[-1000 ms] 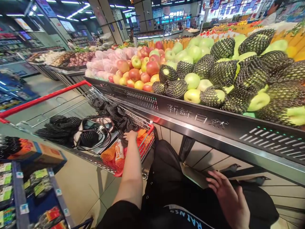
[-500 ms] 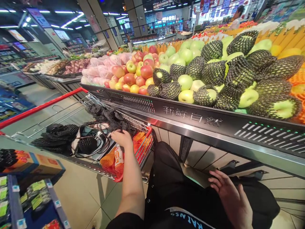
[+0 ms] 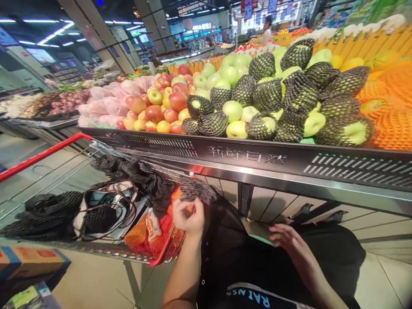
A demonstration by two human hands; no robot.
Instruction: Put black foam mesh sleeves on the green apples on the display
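My left hand [image 3: 190, 219] is pinched closed on a black foam fruit net [image 3: 197, 189], blurred by motion, above the front end of the shopping cart [image 3: 48, 156]. Behind it in the cart lies a heap of black foam nets [image 3: 135, 171]. A bag with thin cords [image 3: 106, 210] and orange netting with a white label [image 3: 152, 227] are in there too. My right hand [image 3: 291, 242] hovers over my dark clothing, fingers loosely extended, holding nothing. Green apples, several in black nets [image 3: 214, 123], are piled on the display just ahead.
The display's black front edge [image 3: 246, 154] runs across in front of me. Red apples [image 3: 154, 112] and pink-wrapped fruit [image 3: 112, 101] lie to the left, orange-netted fruit [image 3: 394, 111] to the right. Cardboard boxes [image 3: 35, 266] stand at lower left. A person [image 3: 267, 32] is farther back.
My left hand has come up out of the cart and to the right, bringing a black foam net with it. My right hand has shifted slightly left and up. The view has turned somewhat right.
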